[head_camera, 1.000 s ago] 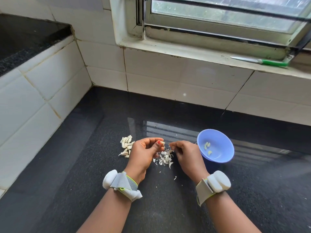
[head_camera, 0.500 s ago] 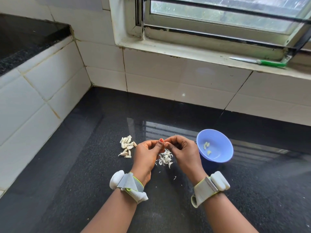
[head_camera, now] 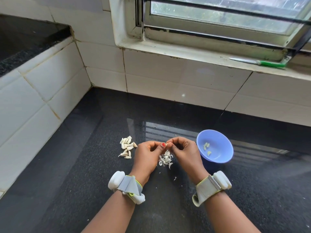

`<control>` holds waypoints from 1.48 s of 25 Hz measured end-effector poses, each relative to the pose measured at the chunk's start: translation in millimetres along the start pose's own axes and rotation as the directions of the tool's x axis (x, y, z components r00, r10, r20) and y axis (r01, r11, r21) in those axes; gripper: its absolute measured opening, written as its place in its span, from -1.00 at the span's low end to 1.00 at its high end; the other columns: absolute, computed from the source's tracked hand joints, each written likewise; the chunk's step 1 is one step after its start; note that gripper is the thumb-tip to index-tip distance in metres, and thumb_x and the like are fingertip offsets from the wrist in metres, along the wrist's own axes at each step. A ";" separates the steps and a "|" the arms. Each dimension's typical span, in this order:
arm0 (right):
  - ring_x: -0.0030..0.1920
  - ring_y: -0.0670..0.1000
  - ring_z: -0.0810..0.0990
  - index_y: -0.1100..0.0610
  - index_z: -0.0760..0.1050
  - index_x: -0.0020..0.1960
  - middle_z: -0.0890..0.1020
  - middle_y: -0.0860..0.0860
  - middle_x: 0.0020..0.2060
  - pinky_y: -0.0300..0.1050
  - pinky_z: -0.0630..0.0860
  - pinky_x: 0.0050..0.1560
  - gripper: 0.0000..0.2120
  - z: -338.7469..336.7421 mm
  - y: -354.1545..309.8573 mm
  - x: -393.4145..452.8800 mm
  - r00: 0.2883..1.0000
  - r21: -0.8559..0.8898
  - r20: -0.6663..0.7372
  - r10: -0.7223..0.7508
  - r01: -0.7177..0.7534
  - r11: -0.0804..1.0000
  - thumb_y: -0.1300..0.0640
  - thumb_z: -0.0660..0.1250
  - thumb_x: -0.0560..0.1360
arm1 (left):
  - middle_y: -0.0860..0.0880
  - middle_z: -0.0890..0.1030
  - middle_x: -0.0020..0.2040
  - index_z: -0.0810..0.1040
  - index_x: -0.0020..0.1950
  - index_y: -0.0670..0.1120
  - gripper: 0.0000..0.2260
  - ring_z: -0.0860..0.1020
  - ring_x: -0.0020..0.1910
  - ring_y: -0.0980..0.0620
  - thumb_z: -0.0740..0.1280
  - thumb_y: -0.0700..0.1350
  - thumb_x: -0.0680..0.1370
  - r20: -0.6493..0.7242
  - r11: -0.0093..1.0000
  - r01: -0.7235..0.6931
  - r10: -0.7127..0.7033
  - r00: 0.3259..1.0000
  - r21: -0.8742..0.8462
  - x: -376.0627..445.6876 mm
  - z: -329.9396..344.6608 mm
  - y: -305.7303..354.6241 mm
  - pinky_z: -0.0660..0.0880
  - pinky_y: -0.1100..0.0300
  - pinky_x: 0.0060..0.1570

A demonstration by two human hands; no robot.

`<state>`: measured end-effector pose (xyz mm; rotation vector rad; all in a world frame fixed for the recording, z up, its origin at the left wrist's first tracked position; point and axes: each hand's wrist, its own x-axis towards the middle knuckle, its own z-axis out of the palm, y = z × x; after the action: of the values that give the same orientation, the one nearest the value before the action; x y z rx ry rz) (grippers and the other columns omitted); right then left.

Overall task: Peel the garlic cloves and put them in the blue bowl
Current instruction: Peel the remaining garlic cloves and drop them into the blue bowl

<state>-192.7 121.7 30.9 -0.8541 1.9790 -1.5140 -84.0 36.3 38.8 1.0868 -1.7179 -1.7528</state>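
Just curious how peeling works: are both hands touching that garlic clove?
Touching. The head view shows the left hand and right hand pinching the garlic clove between their fingertips, no gap.

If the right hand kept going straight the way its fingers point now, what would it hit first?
Its fingers point left, so the right hand would meet the left hand first; their fingertips already meet around a garlic clove.

The countertop is dark polished stone, speckled and glossy. Wall tiles are glazed white ceramic. The blue bowl looks like smooth plastic; the garlic skins are papery.
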 end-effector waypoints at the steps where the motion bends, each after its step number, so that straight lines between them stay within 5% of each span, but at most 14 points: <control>1: -0.19 -0.04 0.65 0.06 0.66 -0.16 0.71 0.02 -0.25 -0.03 0.60 -0.06 -0.91 0.9 -0.2 -0.6 0.999 0.074 -0.009 0.046 -0.045 0.996 0.22 0.44 0.49 | 0.00 0.69 -0.26 0.68 -0.13 -0.09 -0.92 0.61 -0.29 0.19 0.41 -0.12 0.50 -0.015 0.999 -0.042 0.042 0.999 0.023 -0.7 -0.5 1.1 0.48 0.35 -0.30; 4: -0.17 0.02 0.64 0.16 0.66 -0.09 0.71 0.11 -0.21 -0.02 0.57 -0.04 -0.96 2.4 -6.2 -2.3 0.993 0.247 0.035 0.112 -0.117 0.962 0.21 0.45 0.47 | -0.01 0.68 -0.27 0.68 -0.09 -0.13 -0.94 0.60 -0.31 0.19 0.41 -0.19 0.49 -0.069 0.996 -0.025 0.019 0.997 -0.086 -2.0 1.9 4.3 0.45 0.38 -0.37; 7: -0.16 0.03 0.68 0.14 0.67 -0.10 0.72 0.09 -0.20 -0.02 0.60 -0.03 -0.94 3.1 -9.8 -5.5 0.997 0.193 0.045 0.062 -0.070 0.979 0.18 0.48 0.43 | -0.06 0.68 -0.27 0.67 -0.08 -0.19 -0.93 0.59 -0.34 0.19 0.40 -0.21 0.49 -0.089 0.980 0.042 -0.060 0.994 -0.192 -0.3 2.2 6.0 0.42 0.38 -0.43; 12: -0.12 0.05 0.70 0.04 0.66 -0.09 0.72 0.02 -0.19 0.10 0.64 0.01 -0.90 1.6 -7.7 -5.5 1.000 0.083 -0.005 -0.003 0.003 0.997 0.18 0.51 0.41 | -0.04 0.69 -0.25 0.69 -0.10 -0.13 -0.93 0.63 -0.27 0.12 0.41 -0.17 0.50 -0.043 0.998 0.004 -0.007 0.999 -0.066 1.8 -0.9 5.6 0.44 0.35 -0.39; 17: -0.09 0.01 0.71 0.04 0.67 0.00 0.72 -0.01 -0.16 0.11 0.64 0.03 -0.82 -0.1 -7.9 -2.5 0.999 0.033 0.031 -0.038 0.037 0.999 0.18 0.52 0.41 | 0.00 0.69 -0.27 0.68 -0.19 -0.03 -0.92 0.66 -0.21 0.04 0.41 -0.09 0.49 -0.059 0.995 -0.050 0.055 0.997 0.090 8.0 -2.6 2.2 0.55 0.11 -0.22; 21: -0.16 0.03 0.70 0.04 0.64 -0.07 0.71 0.01 -0.21 0.08 0.65 -0.05 -0.90 -0.6 -9.1 -3.6 0.999 0.015 0.028 -0.029 0.029 0.999 0.17 0.49 0.44 | -0.06 0.70 -0.23 0.67 -0.15 -0.07 -0.89 0.67 -0.15 -0.04 0.37 -0.13 0.53 -0.023 1.000 0.014 -0.014 1.000 0.001 5.5 -0.3 3.9 0.49 0.21 -0.27; 24: -0.21 -0.03 0.68 0.05 0.61 -0.12 0.69 -0.02 -0.25 -0.04 0.65 -0.12 -0.91 -2.7 -8.5 -3.2 0.998 -0.110 -0.031 -0.063 0.059 0.992 0.20 0.48 0.45 | -0.05 0.70 -0.21 0.69 -0.10 -0.09 -0.82 0.67 -0.13 0.02 0.35 -0.02 0.54 0.063 0.999 0.027 -0.025 0.998 -0.030 2.7 -0.2 7.5 0.51 0.25 -0.29; 28: -0.26 -0.14 0.63 0.05 0.61 -0.12 0.66 -0.07 -0.26 -0.29 0.58 -0.21 -0.87 -2.6 -11.3 -2.8 0.982 -0.295 -0.024 -0.188 0.172 0.940 0.24 0.50 0.42 | 0.04 0.69 -0.27 0.70 -0.13 -0.02 -0.89 0.65 -0.21 0.10 0.42 -0.01 0.48 -0.005 0.991 -0.051 0.052 0.999 0.121 4.9 -0.8 4.7 0.58 0.11 -0.16; 37: -0.20 -0.05 0.68 -0.02 0.65 -0.06 0.71 -0.04 -0.25 -0.22 0.61 -0.15 -0.77 -3.8 -11.8 -5.6 0.998 -0.058 -0.007 -0.067 0.066 0.996 0.31 0.43 0.46 | -0.03 0.70 -0.23 0.67 -0.10 -0.04 -0.94 0.66 -0.18 0.01 0.40 -0.13 0.51 -0.010 0.999 -0.029 0.029 1.000 0.021 4.3 0.1 2.0 0.57 0.12 -0.22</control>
<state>-189.5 126.1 43.4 -0.9470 2.0285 -1.5060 -87.0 32.7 39.8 1.0722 -1.7405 -1.7125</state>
